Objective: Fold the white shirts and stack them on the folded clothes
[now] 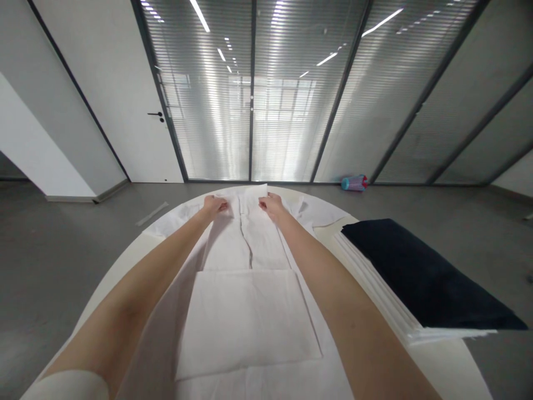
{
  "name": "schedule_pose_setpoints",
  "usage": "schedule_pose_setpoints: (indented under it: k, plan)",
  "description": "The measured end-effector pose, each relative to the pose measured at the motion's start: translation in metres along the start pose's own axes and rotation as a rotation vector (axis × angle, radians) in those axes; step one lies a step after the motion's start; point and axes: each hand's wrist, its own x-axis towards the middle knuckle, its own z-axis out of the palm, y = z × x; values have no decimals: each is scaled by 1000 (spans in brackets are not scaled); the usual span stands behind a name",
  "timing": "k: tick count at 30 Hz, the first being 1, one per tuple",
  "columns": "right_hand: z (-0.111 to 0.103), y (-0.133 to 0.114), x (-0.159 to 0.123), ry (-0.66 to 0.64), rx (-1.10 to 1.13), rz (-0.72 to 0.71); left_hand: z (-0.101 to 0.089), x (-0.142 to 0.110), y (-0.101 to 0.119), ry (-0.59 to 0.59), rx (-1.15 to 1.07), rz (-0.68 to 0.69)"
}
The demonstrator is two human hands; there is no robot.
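A white garment (245, 244) lies spread flat along a round white table (125, 261), its front seam running away from me. A folded white cloth (245, 322) rests on its near part. Both arms reach to the far end of the garment. My left hand (214, 205) is closed, pinching the fabric left of the seam. My right hand (270, 204) is closed on the fabric right of the seam, below a raised white flap (256, 191).
At the right of the table is a stack of folded white cloths (387, 300) with a dark navy folded cloth (420, 272) on top. A blue and red object (353, 183) lies on the grey floor by the glass wall. A white door (137, 116) stands at the left.
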Motion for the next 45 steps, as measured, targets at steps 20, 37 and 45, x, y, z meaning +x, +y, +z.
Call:
schedule_pose_setpoints:
  k: [20, 37, 45]
  plan:
    - [-95, -11, -155, -404, 73, 186, -78, -164, 2, -264, -41, -59]
    - [-93, 8, -165, -276, -375, -27, -91, -168, -7, -411, 206, -181]
    - [-90, 10, -170, -239, -392, -108, -89, -180, -10, -437, 223, -137]
